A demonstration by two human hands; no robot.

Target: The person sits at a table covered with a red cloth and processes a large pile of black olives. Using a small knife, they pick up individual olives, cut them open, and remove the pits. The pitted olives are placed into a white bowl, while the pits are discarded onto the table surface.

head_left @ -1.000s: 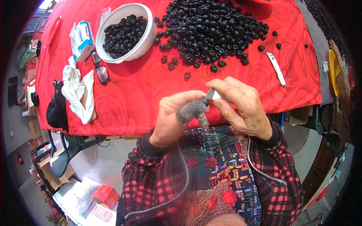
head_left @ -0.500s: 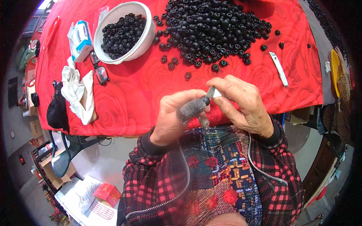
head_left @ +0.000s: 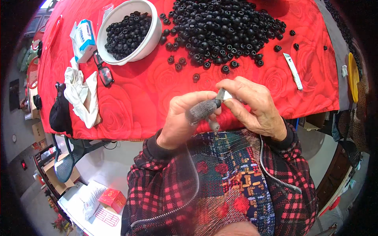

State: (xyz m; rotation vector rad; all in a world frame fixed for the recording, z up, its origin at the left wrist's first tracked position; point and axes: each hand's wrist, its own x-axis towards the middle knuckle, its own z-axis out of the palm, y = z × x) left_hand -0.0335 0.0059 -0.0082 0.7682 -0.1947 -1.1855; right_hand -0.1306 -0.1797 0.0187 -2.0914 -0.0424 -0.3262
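Observation:
Close in front of my body, above the table's near edge, my two hands meet. In the fingers of my left hand (head_left: pixel 177 112) is a small round black plastic part (head_left: pixel 218 103). A fuzzy grey finger cover (head_left: pixel 202 111) sits on one digit of that hand, and a second greyish tip shows below it. My right hand (head_left: pixel 254 106) pinches a small metal blade (head_left: pixel 221 94) between thumb and fingers, its edge touching or very near the black part. The exact contact is too small to make out.
Beyond my hands a large heap of black parts (head_left: pixel 224 31) covers the red tablecloth (head_left: pixel 153 102). A white bowl (head_left: pixel 151 43) holds more parts. Leftward lie a blue-white box (head_left: pixel 83 39), eyeglasses (head_left: pixel 105 74), white cloth (head_left: pixel 84 98) and a black mask (head_left: pixel 60 112). A slim white packet (head_left: pixel 292 71) lies right.
The black part has tilted slightly up and right in my left hand. My right hand still pinches the blade against or near it, almost unmoved. The whole view shifts a little.

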